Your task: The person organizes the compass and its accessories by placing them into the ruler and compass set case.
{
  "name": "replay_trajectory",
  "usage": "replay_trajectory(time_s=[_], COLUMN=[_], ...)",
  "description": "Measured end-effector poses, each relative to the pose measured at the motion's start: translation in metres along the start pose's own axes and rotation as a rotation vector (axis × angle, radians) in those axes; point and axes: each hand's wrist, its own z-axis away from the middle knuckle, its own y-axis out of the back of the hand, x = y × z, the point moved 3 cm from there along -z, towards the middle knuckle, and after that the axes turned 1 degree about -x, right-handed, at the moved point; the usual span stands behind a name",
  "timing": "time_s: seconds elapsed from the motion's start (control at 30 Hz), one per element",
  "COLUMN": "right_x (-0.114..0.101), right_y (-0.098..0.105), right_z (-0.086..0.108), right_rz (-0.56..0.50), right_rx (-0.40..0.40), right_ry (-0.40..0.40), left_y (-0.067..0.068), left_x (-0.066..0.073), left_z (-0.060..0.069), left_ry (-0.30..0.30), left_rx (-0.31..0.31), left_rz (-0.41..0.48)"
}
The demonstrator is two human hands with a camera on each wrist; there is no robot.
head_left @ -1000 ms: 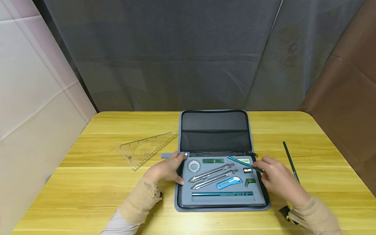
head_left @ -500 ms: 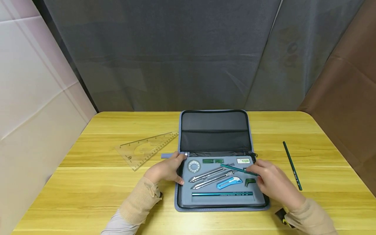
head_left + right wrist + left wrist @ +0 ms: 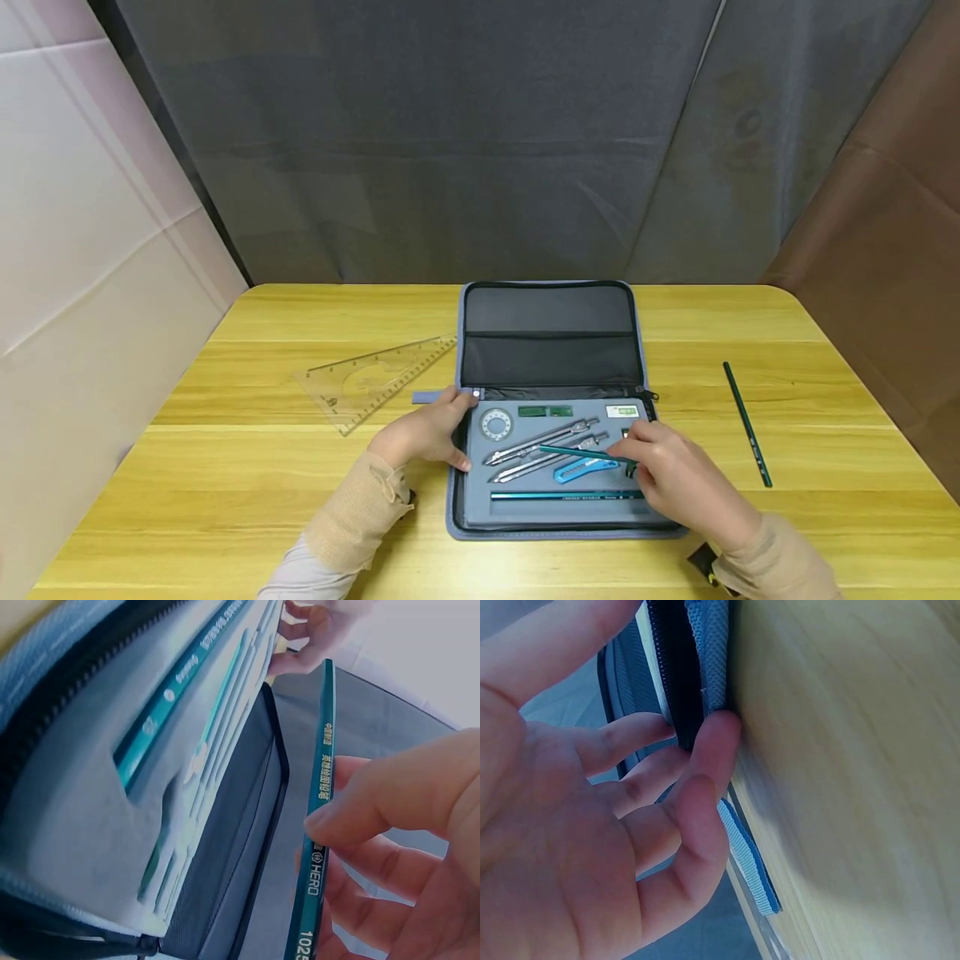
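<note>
My right hand (image 3: 678, 479) pinches a green pencil (image 3: 577, 452) above an open zip case (image 3: 453, 500); in the right wrist view, gold lettering shows on this pencil (image 3: 319, 825). Below it, the grey tray (image 3: 555, 518) bears two silver compasses (image 3: 536, 442), a light-blue utility knife (image 3: 585, 467) and another green pencil (image 3: 566, 496) in a slot. At the case's left edge my left hand (image 3: 423, 429) grips the rim, its fingers curled at the zipper edge (image 3: 697, 682). Part of the tray's right side is hidden behind my right hand.
Another green pencil (image 3: 747, 425) lies on the table at the right. A clear set square (image 3: 375, 383) lies left of the case. The tray also holds a round white dial (image 3: 496, 425), green pieces (image 3: 545, 412) and a white eraser (image 3: 622, 412). Behind stands a grey curtain (image 3: 420, 167).
My right hand has moved left and towards me with the pencil, which now points more level over the compasses. The left hand has stayed at the case's edge.
</note>
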Motion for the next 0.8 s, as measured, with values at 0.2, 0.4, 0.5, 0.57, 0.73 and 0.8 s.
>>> replay_trajectory(time_s=[0.2, 0.4, 0.5, 0.57, 0.73, 0.8], right_x=[-0.004, -0.007, -0.010, -0.011, -0.013, -0.014], right_y=[-0.002, -0.005, -0.007, -0.008, -0.010, -0.010], right_z=[-0.001, -0.001, 0.000, 0.000, 0.000, 0.000], right_rz=[-0.029, -0.058, -0.068, -0.068, -0.060, -0.060], right_rx=[-0.018, -0.013, -0.008, -0.004, 0.001, 0.007], right_ry=[0.013, 0.035, 0.055, 0.068, 0.085, 0.088], left_y=[0.000, 0.000, 0.000, 0.000, 0.000, 0.000], left_x=[0.000, 0.000, 0.000, 0.000, 0.000, 0.000], left_z=[0.000, 0.000, 0.000, 0.000, 0.000, 0.000], left_ry=[0.005, 0.000, -0.006, -0.008, -0.009, -0.007], left_rx=[-0.004, -0.004, 0.001, 0.004, 0.006, 0.006], left_rz=[-0.001, -0.004, -0.002, -0.001, -0.006, -0.006])
